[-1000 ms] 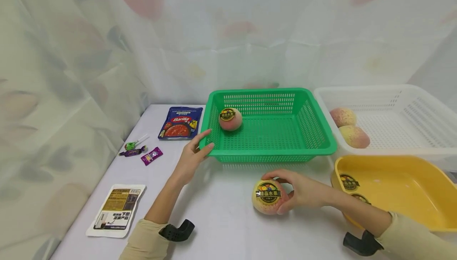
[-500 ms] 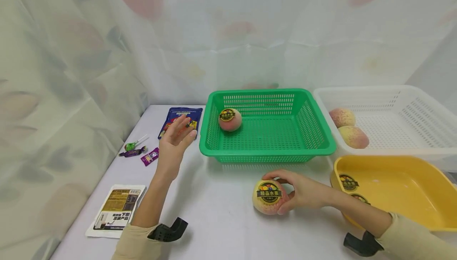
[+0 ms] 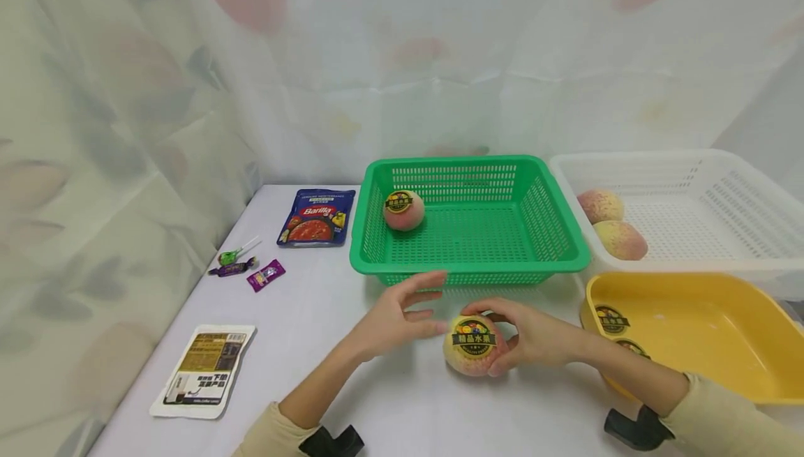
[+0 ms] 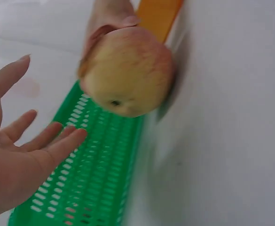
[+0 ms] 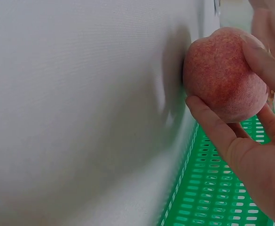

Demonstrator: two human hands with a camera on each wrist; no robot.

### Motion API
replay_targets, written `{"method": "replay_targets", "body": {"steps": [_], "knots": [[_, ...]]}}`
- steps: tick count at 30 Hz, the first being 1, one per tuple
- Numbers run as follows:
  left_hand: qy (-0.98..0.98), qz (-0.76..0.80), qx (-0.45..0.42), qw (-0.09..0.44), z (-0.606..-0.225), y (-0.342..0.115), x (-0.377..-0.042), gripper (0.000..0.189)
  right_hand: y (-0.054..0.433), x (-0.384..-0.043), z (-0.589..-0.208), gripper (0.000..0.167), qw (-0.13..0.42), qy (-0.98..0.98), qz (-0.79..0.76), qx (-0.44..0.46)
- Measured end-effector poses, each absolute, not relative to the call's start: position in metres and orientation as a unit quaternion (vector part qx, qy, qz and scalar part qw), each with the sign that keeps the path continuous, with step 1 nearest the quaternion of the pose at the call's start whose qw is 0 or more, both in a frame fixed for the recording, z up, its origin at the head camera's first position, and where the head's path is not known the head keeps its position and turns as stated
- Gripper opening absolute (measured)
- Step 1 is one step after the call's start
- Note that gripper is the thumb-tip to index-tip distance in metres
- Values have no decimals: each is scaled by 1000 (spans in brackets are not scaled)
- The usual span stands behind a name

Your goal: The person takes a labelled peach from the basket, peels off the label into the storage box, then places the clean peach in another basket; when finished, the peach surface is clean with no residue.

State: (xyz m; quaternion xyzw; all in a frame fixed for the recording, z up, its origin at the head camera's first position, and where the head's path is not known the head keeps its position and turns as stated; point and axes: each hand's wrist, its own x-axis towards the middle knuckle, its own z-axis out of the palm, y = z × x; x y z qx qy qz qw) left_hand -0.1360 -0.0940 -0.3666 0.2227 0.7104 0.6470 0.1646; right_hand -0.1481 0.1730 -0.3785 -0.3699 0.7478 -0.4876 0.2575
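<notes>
In the head view a yellow-pink peach (image 3: 474, 361) with a black fruit label sits on the white tabletop in front of the green basket (image 3: 471, 267). My right hand (image 3: 534, 333) grips it from the right, thumb and fingers around its side; the right wrist view shows the peach's red side (image 5: 224, 75) between them. My left hand (image 3: 402, 317) reaches in from the left, fingers spread and nearly straight, its fingertips close to the peach. Nothing is held in it. Another labelled peach (image 3: 404, 211) lies at the left end of the green basket.
A white basket (image 3: 678, 157) with two peaches (image 3: 620, 240) stands at the back right. Before it is a yellow bin (image 3: 710, 345) with labelled items at its left wall. On the left lie a Barilla pouch (image 3: 317, 218), small candies (image 3: 266, 275) and a white-edged packet (image 3: 204, 371).
My left hand has let go of the green basket's left rim, swung left over the pouch, then come right and down beside the peach. My right hand keeps its grip on the peach.
</notes>
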Motion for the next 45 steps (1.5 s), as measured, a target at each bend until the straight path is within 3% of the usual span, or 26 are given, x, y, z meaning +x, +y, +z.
{"method": "replay_targets", "body": {"steps": [6,14,18,21,25,30,45], "knots": [[747,593,217,209,-389,-79,-129,76,173,-149,-379,74,254,748,-486,-374],[740,606,217,196,-402,-69,-125,74,176,-150,-377,73,246,750,-490,-369],[739,610,207,199,-402,-67,-124,71,181,-152,-364,62,209,788,-486,-315],[742,609,197,199,-400,-66,-124,70,185,-153,-348,47,200,807,-508,-224],[751,605,185,190,-399,-64,-123,70,188,-153,-333,39,270,774,-562,-111],[751,608,181,184,-398,-61,-122,70,186,-152,-334,34,350,745,-564,-62],[746,615,172,190,-398,-59,-119,69,166,-156,-336,22,346,806,-476,-66]]}}
